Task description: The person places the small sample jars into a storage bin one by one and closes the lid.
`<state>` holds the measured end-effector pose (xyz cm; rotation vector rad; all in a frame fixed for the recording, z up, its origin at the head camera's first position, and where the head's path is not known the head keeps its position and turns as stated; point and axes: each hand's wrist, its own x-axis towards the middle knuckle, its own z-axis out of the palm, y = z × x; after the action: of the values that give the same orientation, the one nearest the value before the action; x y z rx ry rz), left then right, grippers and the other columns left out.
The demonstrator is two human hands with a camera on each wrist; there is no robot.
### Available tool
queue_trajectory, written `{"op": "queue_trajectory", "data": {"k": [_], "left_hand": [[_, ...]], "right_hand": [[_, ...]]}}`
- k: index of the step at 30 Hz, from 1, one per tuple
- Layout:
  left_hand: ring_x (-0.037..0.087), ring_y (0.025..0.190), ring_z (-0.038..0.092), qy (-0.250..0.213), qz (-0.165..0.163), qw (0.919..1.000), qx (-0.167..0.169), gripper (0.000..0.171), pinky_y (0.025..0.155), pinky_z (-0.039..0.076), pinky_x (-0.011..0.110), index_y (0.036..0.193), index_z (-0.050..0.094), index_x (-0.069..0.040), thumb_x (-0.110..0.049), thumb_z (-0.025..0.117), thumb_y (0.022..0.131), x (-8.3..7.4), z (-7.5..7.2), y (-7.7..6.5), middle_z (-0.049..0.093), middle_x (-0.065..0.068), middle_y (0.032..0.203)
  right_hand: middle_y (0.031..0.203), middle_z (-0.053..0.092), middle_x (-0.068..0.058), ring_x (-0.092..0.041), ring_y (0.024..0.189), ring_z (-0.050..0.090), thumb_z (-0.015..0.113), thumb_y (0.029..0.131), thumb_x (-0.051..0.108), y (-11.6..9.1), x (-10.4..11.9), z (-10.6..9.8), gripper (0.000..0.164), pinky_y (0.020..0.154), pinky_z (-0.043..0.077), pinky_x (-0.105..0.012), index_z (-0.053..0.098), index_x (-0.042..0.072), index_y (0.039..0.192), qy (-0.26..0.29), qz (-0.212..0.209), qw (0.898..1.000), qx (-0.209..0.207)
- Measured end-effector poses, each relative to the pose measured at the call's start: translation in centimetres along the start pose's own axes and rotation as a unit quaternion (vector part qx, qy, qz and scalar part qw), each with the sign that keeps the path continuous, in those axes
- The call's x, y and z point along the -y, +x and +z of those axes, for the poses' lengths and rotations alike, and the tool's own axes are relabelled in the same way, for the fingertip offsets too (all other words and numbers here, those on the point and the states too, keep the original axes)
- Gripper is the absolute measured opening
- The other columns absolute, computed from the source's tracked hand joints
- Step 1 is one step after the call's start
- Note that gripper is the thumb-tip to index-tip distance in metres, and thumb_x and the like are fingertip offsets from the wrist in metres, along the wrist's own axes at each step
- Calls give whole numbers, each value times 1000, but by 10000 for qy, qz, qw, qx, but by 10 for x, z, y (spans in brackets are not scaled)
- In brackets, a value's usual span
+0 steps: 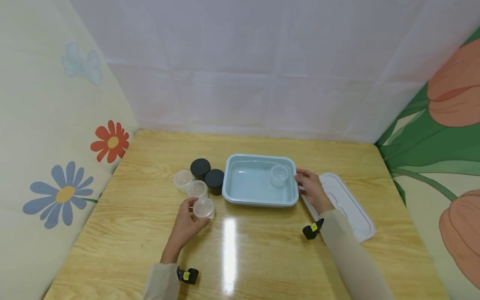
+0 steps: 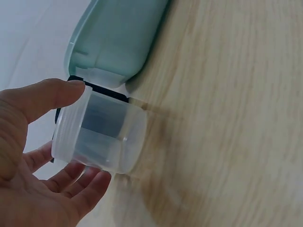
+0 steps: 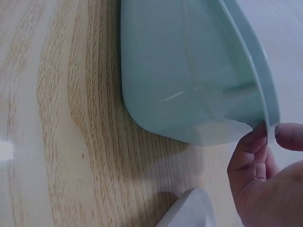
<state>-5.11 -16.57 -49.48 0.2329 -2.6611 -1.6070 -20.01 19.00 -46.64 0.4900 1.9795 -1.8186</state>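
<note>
My left hand [image 1: 186, 223] grips a clear round plastic jar [image 1: 204, 208] by its sides. In the left wrist view, the thumb lies at the jar's [image 2: 99, 132] ribbed lid and the fingers curl beneath. Two more clear jars, one nearer [image 1: 197, 189] and one farther [image 1: 183, 179], stand just beyond it. My right hand [image 1: 312, 188] pinches the right rim of a light blue plastic bin [image 1: 247, 202], thumb and fingers on either side of the bin's edge [image 3: 265, 80] in the right wrist view. Inside the bin, toward its right side, sits another clear jar [image 1: 279, 175].
Two black-lidded jars, one farther back [image 1: 200, 168] and one touching or nearly touching the bin [image 1: 215, 181], stand at its left. A white lid [image 1: 350, 206] lies on the wooden table [image 1: 262, 258] under and beside my right forearm. A white curtain [image 1: 240, 104] hangs behind.
</note>
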Motion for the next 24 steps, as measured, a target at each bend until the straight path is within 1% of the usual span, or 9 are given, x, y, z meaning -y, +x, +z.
{"op": "queue_trajectory", "data": {"k": [3, 6, 10, 13, 16, 20, 24], "left_hand": [[39, 107, 51, -4, 89, 9999, -98, 70, 86, 47, 43, 129, 39, 9, 1, 77, 71, 2, 3, 1, 47, 27, 119], [38, 106, 51, 36, 95, 9998, -187, 70, 85, 48, 41, 129, 38, 8, 1, 78, 71, 6, 5, 2, 47, 26, 119], [37, 109, 50, -11, -45, 9999, -154, 70, 89, 48, 44, 131, 37, 8, 0, 76, 73, 9, 7, 3, 46, 25, 122], [36, 111, 48, -150, -203, 9996, -86, 71, 94, 47, 46, 133, 36, 8, 0, 76, 74, 11, 8, 4, 44, 25, 125], [34, 111, 48, -243, -287, 9993, -80, 72, 94, 47, 44, 134, 36, 7, -1, 76, 74, 12, 9, 4, 43, 24, 126], [33, 110, 48, -231, -281, 9993, -80, 73, 92, 48, 41, 134, 36, 7, -4, 77, 75, 12, 9, 3, 43, 23, 125], [35, 110, 48, -138, -224, 9996, -51, 71, 92, 48, 44, 134, 35, 8, -5, 76, 77, 10, 8, 2, 43, 24, 125]], "right_hand": [[122, 52, -3, -9, 92, 52, 49, 98, 14, 0, 1, 0, 48, 79, 45, -26, 39, 8, 144, 20, -5, 10000, -6], [121, 52, -3, -9, 91, 52, 49, 97, 14, 0, 2, 0, 49, 78, 46, -25, 38, 7, 144, 33, -43, 10000, 25], [115, 53, -1, -7, 87, 53, 49, 97, 13, 0, 2, 0, 48, 74, 46, -24, 39, 6, 144, 60, -34, 10000, 11], [113, 54, 0, -6, 84, 54, 49, 97, 12, 0, 2, 0, 47, 72, 46, -23, 39, 5, 143, 68, -39, 10000, -3], [112, 55, 0, -6, 83, 55, 50, 97, 12, 0, 1, 0, 48, 71, 46, -23, 39, 5, 143, 69, -58, 10000, 11], [111, 55, 1, -6, 82, 55, 50, 97, 12, 0, 1, 0, 48, 70, 47, -23, 40, 5, 143, 93, -75, 9999, -5], [110, 55, 1, -6, 82, 55, 50, 97, 11, 0, 0, 0, 48, 70, 47, -23, 40, 4, 143, 89, -69, 9999, -17]]}}
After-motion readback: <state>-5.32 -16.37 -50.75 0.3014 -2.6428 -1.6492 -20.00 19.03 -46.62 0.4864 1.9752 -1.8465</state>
